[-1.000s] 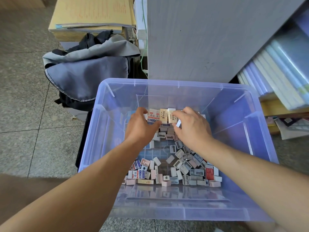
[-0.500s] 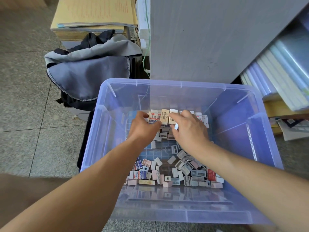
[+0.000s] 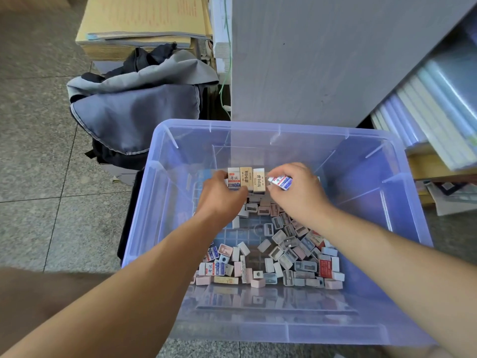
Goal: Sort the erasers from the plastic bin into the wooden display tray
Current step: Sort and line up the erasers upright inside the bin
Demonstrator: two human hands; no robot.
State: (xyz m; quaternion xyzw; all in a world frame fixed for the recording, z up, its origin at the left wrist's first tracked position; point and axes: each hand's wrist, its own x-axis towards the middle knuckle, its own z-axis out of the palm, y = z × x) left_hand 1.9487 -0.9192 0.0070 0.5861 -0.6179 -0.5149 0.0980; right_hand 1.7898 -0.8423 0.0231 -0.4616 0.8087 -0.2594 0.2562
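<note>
A clear bluish plastic bin [image 3: 165,202] stands on the floor with several small erasers and sharpeners [image 3: 284,257] scattered over its bottom. My left hand [image 3: 219,197] holds a row of three boxed erasers [image 3: 246,180] upright side by side above the pile. Just to their right, my right hand [image 3: 299,195] pinches a white, red and blue eraser [image 3: 280,182]. No wooden display tray is in view.
A grey and black backpack [image 3: 136,112] lies left of the bin, with stacked brown cartons [image 3: 139,24] behind it. A grey cabinet side [image 3: 322,55] rises behind the bin. Shelves with stacked books [image 3: 436,109] are at the right. The floor is speckled grey tile [image 3: 38,151].
My right hand lifted clear of the held row and now pinches a white, red and blue eraser. My left hand still holds the row of erasers, raised slightly.
</note>
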